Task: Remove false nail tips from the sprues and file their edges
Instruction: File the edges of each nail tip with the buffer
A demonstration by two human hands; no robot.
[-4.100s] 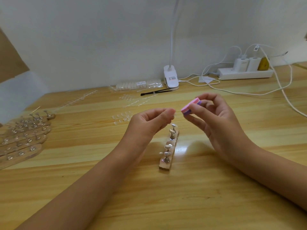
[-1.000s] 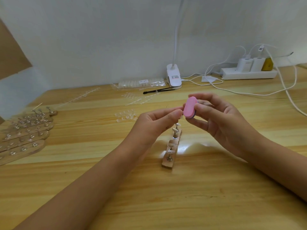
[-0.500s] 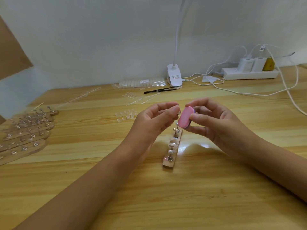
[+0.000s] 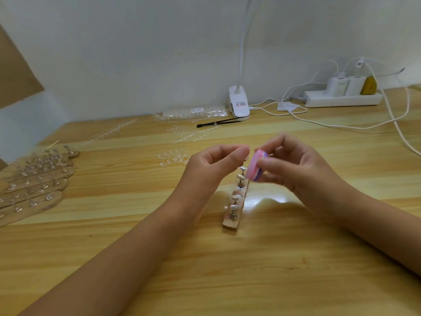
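Left hand pinches thumb to forefinger, seemingly on a nail tip too small to see; right hand grips the pink file block just beside that pinch; such a tip is probably light, thin, springy, best held by its sides; beneath, a wooden stand on the smooth bench; white wall behind

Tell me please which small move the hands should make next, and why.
Probably stroke the pink file, pinched in the right hand, along the nail tip that the left hand seems to pinch: file and left fingertips sit close together, though the tip is hidden.
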